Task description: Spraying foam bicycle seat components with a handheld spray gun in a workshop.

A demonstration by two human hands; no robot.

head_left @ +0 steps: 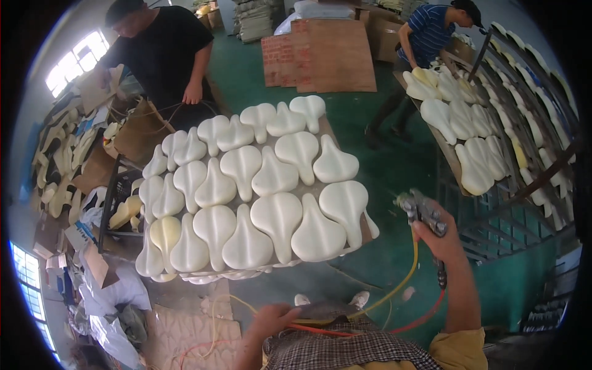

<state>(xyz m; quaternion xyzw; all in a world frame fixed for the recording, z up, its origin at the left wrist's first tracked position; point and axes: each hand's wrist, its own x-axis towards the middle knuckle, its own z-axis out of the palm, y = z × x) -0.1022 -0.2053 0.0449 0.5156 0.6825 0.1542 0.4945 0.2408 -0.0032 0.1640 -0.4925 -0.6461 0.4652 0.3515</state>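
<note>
My right hand [445, 237] is closed around a metal spray gun [422, 213], held up to the right of the table with its nozzle towards the left. From the gun, a yellow hose [404, 283] and a red hose [425, 313] curve down in front of my checked apron. At my waist, my left hand [274, 320] is closed on the hoses; its fingertips are partly hidden. Beyond both hands, rows of cream-white bicycle saddle pads [277, 219] lie on a board, their noses alternating in direction. One pad [165, 234] looks yellower. Neither hand touches the pads.
One co-worker [163, 55] in black stands at the far left beside cartons and heaped pads. Another person [425, 37] in a striped shirt leans over a second board of pads [459, 117]. A slanted metal rack [530, 111] stands at right. Flattened cardboard [336, 55] leans behind.
</note>
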